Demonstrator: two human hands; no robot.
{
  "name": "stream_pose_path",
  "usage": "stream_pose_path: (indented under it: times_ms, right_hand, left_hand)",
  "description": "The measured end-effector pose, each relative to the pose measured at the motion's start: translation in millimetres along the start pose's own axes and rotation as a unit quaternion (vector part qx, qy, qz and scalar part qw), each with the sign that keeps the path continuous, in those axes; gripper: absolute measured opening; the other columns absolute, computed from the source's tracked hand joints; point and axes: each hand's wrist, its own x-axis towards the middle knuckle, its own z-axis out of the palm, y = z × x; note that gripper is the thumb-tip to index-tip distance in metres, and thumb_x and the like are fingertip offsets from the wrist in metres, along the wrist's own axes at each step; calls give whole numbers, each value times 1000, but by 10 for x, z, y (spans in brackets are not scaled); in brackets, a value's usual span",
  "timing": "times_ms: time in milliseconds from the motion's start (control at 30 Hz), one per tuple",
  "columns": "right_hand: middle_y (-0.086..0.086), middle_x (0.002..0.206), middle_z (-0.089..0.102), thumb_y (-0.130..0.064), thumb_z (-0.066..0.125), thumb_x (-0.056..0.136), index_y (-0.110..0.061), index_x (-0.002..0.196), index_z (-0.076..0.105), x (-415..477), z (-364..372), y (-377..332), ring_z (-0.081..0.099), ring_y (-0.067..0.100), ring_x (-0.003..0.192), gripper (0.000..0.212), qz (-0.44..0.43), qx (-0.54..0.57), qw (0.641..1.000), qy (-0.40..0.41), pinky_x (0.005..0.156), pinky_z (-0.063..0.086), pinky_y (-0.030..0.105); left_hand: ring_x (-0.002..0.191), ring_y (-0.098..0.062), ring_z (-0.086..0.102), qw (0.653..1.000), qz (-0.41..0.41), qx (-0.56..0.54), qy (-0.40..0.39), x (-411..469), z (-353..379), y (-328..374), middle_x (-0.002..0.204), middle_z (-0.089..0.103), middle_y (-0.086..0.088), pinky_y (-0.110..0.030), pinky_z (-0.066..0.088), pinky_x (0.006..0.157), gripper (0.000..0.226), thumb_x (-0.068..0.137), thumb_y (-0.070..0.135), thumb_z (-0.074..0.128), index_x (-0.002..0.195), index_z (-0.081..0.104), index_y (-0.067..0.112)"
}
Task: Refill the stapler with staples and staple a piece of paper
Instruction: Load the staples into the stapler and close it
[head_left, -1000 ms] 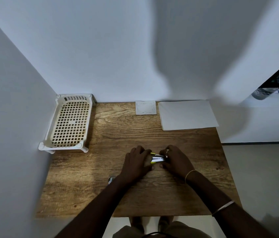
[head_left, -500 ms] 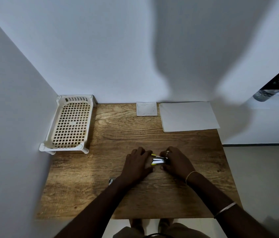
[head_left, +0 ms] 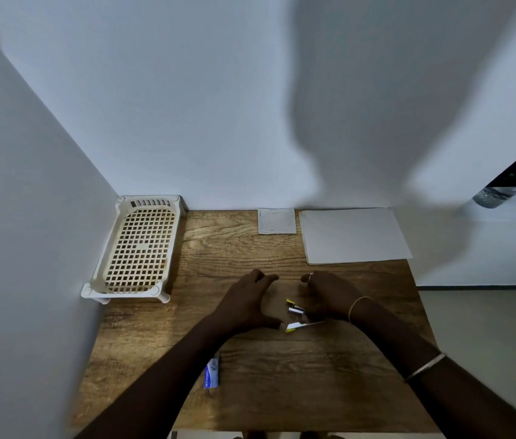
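While the wooden desk (head_left: 250, 391) fills the lower view, a cream lattice tray (head_left: 137, 248) sits at its far left corner and a white paper sheet (head_left: 355, 236) at its far right corner. Left hand (head_left: 247, 304) rests open beside the opened stapler (head_left: 297, 316) near the desk's middle; right hand (head_left: 329, 296) has its grip closed on the stapler. A blue staple box (head_left: 212, 373) lies toward the near edge.

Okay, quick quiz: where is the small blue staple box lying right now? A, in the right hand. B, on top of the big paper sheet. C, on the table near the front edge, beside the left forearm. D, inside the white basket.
C: the blue staple box lies on the wooden table, next to the left forearm, far from the basket and the paper sheet.
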Motion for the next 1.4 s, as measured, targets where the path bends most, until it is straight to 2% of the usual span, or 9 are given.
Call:
stream_pose_path:
  times_ms: [167,367,467,567,733,1100,1200,1400]
  right_hand:
    - [3,138,56,-55,86,63,-24,141,51,-48,81,-45,54,23,125,91,-13,-20,1000,-13,99,47,35]
    - [-2,111,58,-52,82,67,-25,111,65,-250,325,-8,58,19,104,54,-40,-10,999,36,80,53,36]
    - [-5,105,57,-46,78,74,-28,106,67,-302,428,14,57,16,99,38,-39,6,997,67,74,50,32]
    - [-6,102,58,-41,72,81,-28,104,68,-320,490,21,58,15,99,27,-36,12,995,89,75,51,32]
    - [-5,101,59,-37,75,81,-29,103,70,-347,561,24,58,16,99,24,-24,30,993,116,76,51,33]
    - [-3,99,61,-31,74,84,-23,99,72,-362,604,9,58,18,97,18,-29,41,989,141,75,51,34]
    - [-3,101,61,-31,74,83,-23,101,72,-367,601,10,57,18,99,19,-26,47,989,138,77,51,35]
    - [-1,108,61,-34,75,83,-23,112,70,-389,589,33,55,19,104,32,-27,55,990,129,83,51,36]
  left_hand:
    - [127,-19,44,999,8,22,-42,-6,89,23,144,44,2,-40,44,102,114,58,71,81,153,34,30]
    - [126,-20,42,999,15,37,-32,-60,321,84,140,46,2,-41,42,98,108,61,76,74,151,39,29]
    - [121,-19,45,999,18,46,-14,-48,360,93,133,48,4,-40,42,94,94,66,73,72,147,45,34]
    - [118,-18,47,999,17,44,-5,-42,373,105,130,50,5,-39,42,92,82,70,70,70,142,50,35]
    - [114,-19,52,999,12,52,13,-64,390,171,127,56,5,-40,45,91,65,78,57,72,136,58,32]
    - [108,-18,56,997,10,72,37,-111,361,290,118,64,11,-38,39,85,36,89,48,67,121,70,32]
    - [110,-19,55,997,6,76,32,-101,355,310,118,64,9,-39,40,88,39,87,50,67,122,69,32]
    - [116,-19,53,997,-12,73,21,-109,415,292,126,58,8,-37,40,90,61,83,56,67,139,56,33]
